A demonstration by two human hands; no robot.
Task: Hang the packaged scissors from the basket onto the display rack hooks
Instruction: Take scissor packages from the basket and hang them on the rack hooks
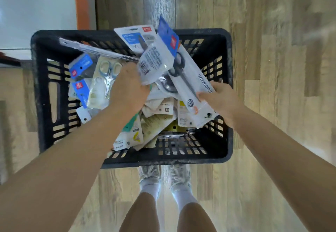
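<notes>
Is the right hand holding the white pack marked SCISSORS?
Yes, the right hand pinches the long white scissors pack near its lower end, above the black basket.

From my remote seat the head view was bright and evenly lit, daylight-like, with a pale streak of glare running down the wood floor (272, 50) behind and below the basket (229, 93). Shadows were soft and weak; the basket's inside stayed darkest. Shiny film on the scissor packages (156, 57) threw small white highlights that washed out print. The whole frame was slightly soft, with smearing toward the right edge, and the wide lens stretched my forearms at the lower corners.
</notes>
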